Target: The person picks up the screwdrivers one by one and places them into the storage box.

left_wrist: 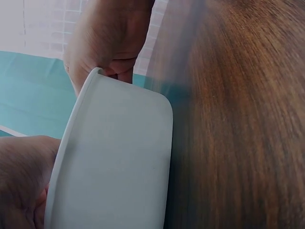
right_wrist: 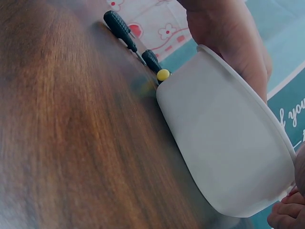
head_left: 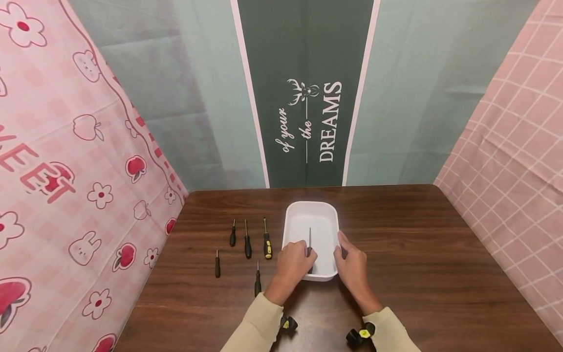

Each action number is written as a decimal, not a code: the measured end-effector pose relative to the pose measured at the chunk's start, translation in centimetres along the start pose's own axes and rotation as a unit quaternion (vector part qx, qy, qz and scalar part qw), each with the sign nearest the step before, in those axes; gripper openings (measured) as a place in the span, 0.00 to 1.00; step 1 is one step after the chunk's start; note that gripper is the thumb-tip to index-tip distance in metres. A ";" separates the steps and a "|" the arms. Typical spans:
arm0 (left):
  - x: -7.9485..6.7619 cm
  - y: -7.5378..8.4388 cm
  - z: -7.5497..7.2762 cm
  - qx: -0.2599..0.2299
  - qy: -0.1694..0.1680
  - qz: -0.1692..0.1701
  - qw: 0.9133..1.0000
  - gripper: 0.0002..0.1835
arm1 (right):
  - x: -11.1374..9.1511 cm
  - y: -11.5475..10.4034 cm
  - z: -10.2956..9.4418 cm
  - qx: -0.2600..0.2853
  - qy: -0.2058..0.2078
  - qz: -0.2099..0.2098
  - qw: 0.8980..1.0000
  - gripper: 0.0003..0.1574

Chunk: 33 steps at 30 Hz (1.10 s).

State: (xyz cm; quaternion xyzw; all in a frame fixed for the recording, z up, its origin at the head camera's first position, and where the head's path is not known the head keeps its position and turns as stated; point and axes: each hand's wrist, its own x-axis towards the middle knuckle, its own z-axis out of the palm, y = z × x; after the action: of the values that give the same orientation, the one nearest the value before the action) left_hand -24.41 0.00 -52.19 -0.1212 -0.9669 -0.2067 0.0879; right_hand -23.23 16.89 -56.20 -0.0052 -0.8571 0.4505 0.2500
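Observation:
A white rectangular tray [head_left: 311, 206] stands on the table in the head view. My left hand [head_left: 292, 264] reaches over its left rim and grips a screwdriver [head_left: 310, 237] by its dark handle, between thumb and fingers. The blade points to the tray's far end, and the hand covers part of the handle. At the right side, my right hand [head_left: 353, 266] holds the tray's wall, thumb at the rim and fingers outside. Both wrist views show the tray's near outer wall [left_wrist: 116, 152], with the hands at its rim; its inside is hidden there.
Left of the tray lie several screwdrivers, among them a black-and-yellow one [head_left: 268, 247], a long black one [head_left: 248, 246] and one [head_left: 257, 283] close to the left sleeve. The brown wooden table [head_left: 404, 234] meets fabric hangings at the back and sides.

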 end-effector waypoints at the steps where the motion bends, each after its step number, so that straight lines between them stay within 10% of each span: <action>1: 0.0 0.0 0.1 0.005 0.000 0.001 1.000 0.20 | 0.0 0.0 0.0 0.000 0.001 -0.001 1.000 0.25; 33: -0.1 0.1 0.7 0.055 0.003 0.004 0.998 0.20 | 0.0 0.0 0.0 0.006 -0.007 0.013 1.000 0.26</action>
State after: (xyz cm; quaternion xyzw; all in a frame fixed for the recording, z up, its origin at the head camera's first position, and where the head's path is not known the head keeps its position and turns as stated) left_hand -24.38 0.33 -52.77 -0.1196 -0.9761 -0.1529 0.0981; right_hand -23.25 16.91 -56.23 -0.0117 -0.8559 0.4591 0.2377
